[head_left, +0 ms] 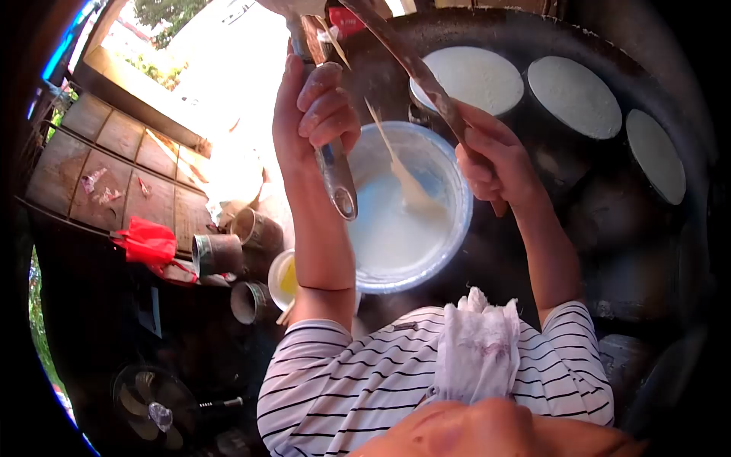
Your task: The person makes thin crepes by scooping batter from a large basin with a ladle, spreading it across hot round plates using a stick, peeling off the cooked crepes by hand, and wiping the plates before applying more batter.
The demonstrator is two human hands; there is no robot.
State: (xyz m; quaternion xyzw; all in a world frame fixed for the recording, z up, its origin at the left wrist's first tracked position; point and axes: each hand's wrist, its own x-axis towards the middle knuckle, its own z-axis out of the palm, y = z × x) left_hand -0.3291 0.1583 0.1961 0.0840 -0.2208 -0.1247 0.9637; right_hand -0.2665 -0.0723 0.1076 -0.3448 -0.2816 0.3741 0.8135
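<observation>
My left hand [324, 110] is closed round the metal handle of a ladle [336, 179], whose bowl is cut off at the top edge. A thin strand of white batter hangs below it. My right hand [495, 156] grips a long dark wooden stick [411, 61] that slants up to the left, its upper end out of view. Between and below my hands stands a blue-white bucket [464, 221] with white liquid batter [396, 244] inside. A thicker streak of batter shows over its surface.
Several white round discs [575, 97] lie along the large dark pan's rim [533, 19] at upper right. Left are metal cups [217, 254], a red bag [148, 242], a bowl with something yellow [283, 279], a tiled ledge [106, 179] and a fan [156, 407].
</observation>
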